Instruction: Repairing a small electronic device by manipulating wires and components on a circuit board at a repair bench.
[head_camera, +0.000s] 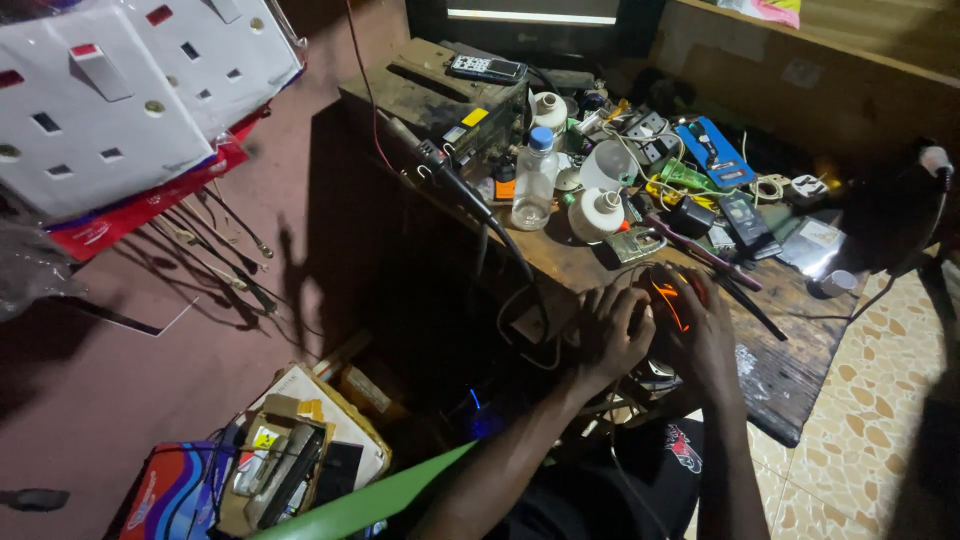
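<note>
Orange light glowed between my two hands, coming off a small lit object (668, 303) I held at the near edge of the tabletop (790, 375). My left hand (612, 328) was curled around its left side, fingers bent over the top, and my right hand (703, 330) cupped it from the right, so both were closed on it; the hands hid most of it and I could not tell what it was.

Just beyond my hands lay a dark thin rod (750, 305) slanting across the wood, and a purple-handled tool (695, 250) beside it. Further back stood a clear plastic bottle (533, 180) with a blue cap, upright, with a white bulb base (597, 214) just to its right and a translucent bulb dome (608, 165) behind that. A dark phone (745, 222) lay flat near the middle, and a blue flat card (712, 152) lay behind it among loose wires. A white cup (836, 283) sat near the right edge.

At the far left end of the tabletop sat a grimy metal box (430, 95) with a remote (485, 68) lying on top. White wall sockets (110, 100) in clear packs hung at my upper left. On the floor by my left sat an open carton (290, 465) of odds and ends.
</note>
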